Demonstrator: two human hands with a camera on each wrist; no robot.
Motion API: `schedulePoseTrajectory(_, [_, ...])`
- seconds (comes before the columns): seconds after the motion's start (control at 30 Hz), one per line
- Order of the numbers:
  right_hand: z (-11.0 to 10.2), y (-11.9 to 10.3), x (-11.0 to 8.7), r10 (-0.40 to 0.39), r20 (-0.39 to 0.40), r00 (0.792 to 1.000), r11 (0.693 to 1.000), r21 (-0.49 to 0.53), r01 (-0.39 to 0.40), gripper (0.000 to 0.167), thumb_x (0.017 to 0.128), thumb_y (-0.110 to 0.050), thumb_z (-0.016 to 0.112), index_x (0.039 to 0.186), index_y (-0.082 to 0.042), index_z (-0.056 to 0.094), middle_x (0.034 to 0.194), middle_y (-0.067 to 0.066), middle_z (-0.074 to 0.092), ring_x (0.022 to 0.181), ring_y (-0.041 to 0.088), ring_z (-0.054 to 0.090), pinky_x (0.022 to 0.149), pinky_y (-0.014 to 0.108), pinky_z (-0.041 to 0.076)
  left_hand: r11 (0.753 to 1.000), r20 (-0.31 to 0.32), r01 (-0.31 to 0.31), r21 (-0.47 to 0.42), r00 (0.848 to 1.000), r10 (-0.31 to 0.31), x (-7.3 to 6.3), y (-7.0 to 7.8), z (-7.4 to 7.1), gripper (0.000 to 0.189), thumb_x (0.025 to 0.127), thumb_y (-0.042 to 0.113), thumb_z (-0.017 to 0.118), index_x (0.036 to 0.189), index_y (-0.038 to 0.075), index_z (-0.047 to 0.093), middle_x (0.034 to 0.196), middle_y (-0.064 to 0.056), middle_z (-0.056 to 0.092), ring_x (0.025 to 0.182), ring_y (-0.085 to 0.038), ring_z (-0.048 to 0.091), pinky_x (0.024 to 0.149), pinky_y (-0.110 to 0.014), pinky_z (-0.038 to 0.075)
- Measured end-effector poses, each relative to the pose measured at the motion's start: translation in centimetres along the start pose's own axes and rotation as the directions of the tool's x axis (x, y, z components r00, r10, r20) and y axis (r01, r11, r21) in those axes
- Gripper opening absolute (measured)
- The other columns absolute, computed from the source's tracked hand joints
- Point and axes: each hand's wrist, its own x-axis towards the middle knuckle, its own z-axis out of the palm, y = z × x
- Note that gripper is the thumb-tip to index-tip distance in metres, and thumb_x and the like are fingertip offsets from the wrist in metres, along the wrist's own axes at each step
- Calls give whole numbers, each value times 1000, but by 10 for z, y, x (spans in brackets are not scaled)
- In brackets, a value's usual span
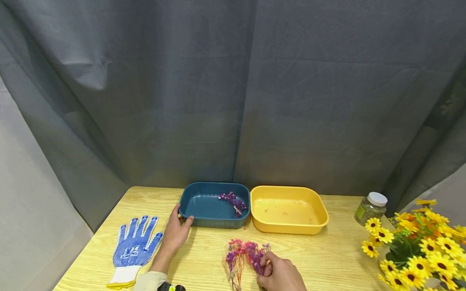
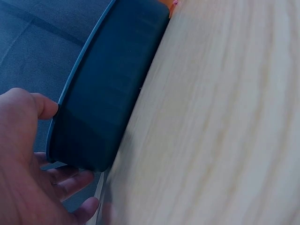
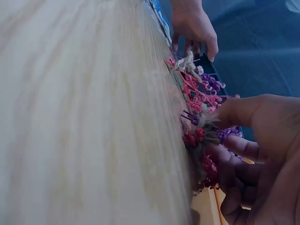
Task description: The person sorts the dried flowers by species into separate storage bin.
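My left hand [image 1: 176,233] holds the near left corner of a dark blue plastic tub [image 1: 214,223]. In the left wrist view the thumb rests on the rim, and the other fingers bend round the end wall. A purple dried-flower sprig [image 1: 238,205] lies inside the tub's right part. Nearer on the table, my right hand [image 1: 282,273] pinches a sprig of pink and purple dried flowers [image 1: 253,256]. Close beside it lies another pink and purple dried-flower sprig [image 1: 234,254]. Fingers partly hide the gripped stems; tied fluffy stem ends [image 3: 206,119] show in the right wrist view.
A yellow tub [image 1: 289,228] stands right of the blue one. A blue and white work glove [image 1: 134,250] lies at left. On the right are a white-lidded jar [image 1: 370,208] and yellow artificial flowers [image 1: 418,246]. Behind the table hangs a grey curtain [image 1: 233,101].
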Motion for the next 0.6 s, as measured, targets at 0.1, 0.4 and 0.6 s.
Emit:
schedulePoseTrajectory(0.1, [-4, 0, 0, 41, -11, 999, 998, 39, -40, 21, 73, -18, 76, 89, -19, 61, 62, -11, 57, 48, 7, 51, 50, 25, 41, 1000, -7, 3, -12, 1000, -3, 0, 0, 0, 78, 95, 39, 56, 155, 11, 16, 150, -20, 39, 128, -36, 53, 106, -58, 36])
schedulePoseTrajectory(0.4, [-14, -9, 0, 142, -146, 979, 973, 201, -111, 23, 76, -15, 75, 95, -17, 64, 68, -8, 60, 50, 5, 48, 51, 21, 39, 1000, 1, -8, -2, 1000, 8, 0, 1, 0, 78, 95, 40, 56, 155, 9, 15, 150, -22, 39, 128, -37, 53, 106, -57, 38])
schedulePoseTrajectory(0.6, [-16, -11, 0, 131, -146, 981, 968, 232, -94, 23, 78, -19, 77, 97, -17, 65, 71, -8, 60, 52, 6, 48, 51, 21, 39, 1000, 0, -6, -1, 1000, 6, -2, 2, 0, 78, 95, 40, 55, 155, 9, 16, 151, -22, 37, 128, -37, 52, 107, -57, 37])
